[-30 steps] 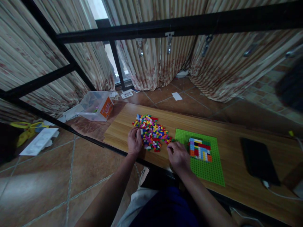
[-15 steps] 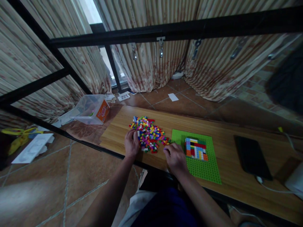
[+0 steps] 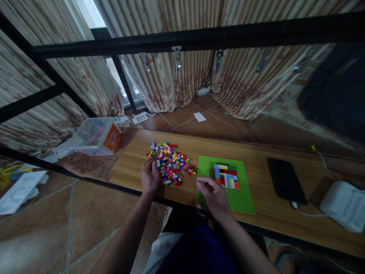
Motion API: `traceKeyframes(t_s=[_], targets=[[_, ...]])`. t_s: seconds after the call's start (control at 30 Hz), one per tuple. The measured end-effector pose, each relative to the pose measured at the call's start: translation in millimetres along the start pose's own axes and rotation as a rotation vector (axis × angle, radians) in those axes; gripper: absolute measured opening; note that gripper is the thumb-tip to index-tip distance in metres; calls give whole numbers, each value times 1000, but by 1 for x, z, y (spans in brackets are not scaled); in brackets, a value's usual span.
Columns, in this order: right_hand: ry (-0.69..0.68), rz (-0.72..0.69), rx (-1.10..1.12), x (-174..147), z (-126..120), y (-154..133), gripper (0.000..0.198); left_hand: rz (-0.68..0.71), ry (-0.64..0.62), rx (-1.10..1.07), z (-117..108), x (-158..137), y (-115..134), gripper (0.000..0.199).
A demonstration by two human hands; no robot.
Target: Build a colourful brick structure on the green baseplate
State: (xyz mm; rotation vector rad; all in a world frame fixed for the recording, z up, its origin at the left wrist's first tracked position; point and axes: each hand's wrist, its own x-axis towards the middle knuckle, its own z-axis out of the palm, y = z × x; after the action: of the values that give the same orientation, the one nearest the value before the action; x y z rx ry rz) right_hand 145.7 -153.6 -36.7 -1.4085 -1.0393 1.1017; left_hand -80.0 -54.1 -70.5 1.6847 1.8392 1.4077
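My left hand (image 3: 150,176) rests at the near left edge of a heap of small, multicoloured toy building bricks (image 3: 172,161). Its fingers are curled closed, and a whitish brick (image 3: 159,163) shows right at their tips; whether they grip it is unclear. Thumb and forefinger of my right hand (image 3: 214,196) are pinched together over the left edge of a green studded baseplate (image 3: 242,199). A tiny purplish spot shows at that pinch, too small to name. On the baseplate, beyond my right hand, sits a low rectangular block of multicoloured bricks (image 3: 227,177).
A black phone (image 3: 286,180) with a white cable lies right of the baseplate, beside a white package (image 3: 345,205). A clear plastic bin (image 3: 95,139) with an orange label stands past the wooden table's (image 3: 128,167) left end. A black bar (image 3: 182,40) crosses in front of curtains.
My right hand has moved right, away from the brick heap and over the baseplate's edge. The left hand stays by the heap. The whole view has shifted somewhat.
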Motion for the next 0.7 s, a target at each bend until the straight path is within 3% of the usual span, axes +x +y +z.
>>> traceKeyframes(t_s=[0.13,0.33,0.5,0.7], targets=[[-22,218,410,-9,-10,-10,32,-3,-1,9,0,1,0,30],[-56,354,632,-15,-18,-17,34,6,-14,18,0,1,0,30],[-54,409,644,-21,-29,-18,31,5,-17,22,0,2,0,31],[31,291,384,-30,-55,-1,28,19,-22,37,0,2,0,33]])
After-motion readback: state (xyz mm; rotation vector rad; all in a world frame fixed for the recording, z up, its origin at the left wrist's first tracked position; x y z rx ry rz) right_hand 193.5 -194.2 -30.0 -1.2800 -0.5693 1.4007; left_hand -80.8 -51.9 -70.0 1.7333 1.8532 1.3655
